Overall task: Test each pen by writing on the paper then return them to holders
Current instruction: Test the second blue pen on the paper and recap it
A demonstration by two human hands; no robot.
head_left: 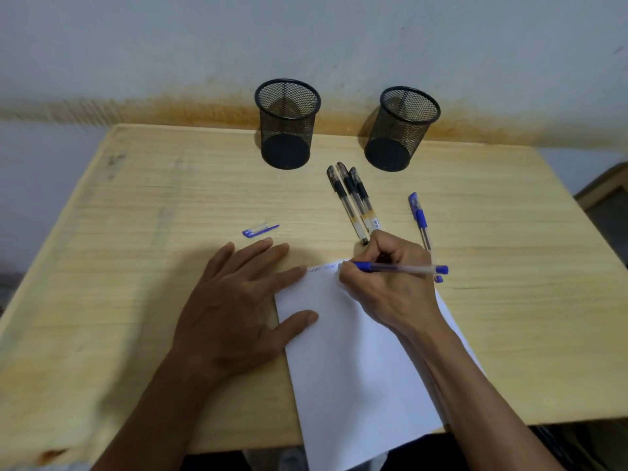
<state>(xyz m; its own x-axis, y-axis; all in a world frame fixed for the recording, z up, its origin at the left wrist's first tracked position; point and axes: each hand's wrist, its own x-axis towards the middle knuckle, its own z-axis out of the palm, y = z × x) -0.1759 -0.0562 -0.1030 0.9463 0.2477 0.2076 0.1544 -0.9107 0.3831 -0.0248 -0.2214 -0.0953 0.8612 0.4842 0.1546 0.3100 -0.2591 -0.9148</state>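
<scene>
Right hand (387, 283) writing with blue pen (401, 267), black pens (353, 198) just beyond

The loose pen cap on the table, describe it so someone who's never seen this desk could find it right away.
Start at the wooden table and find the left mesh pen holder by the wall. Come straight toward the left hand lying flat on the table; the pen cap lies just beyond its fingertips. It is a short clear piece with a blue clip, lying alone, far shorter than the pens.
</scene>
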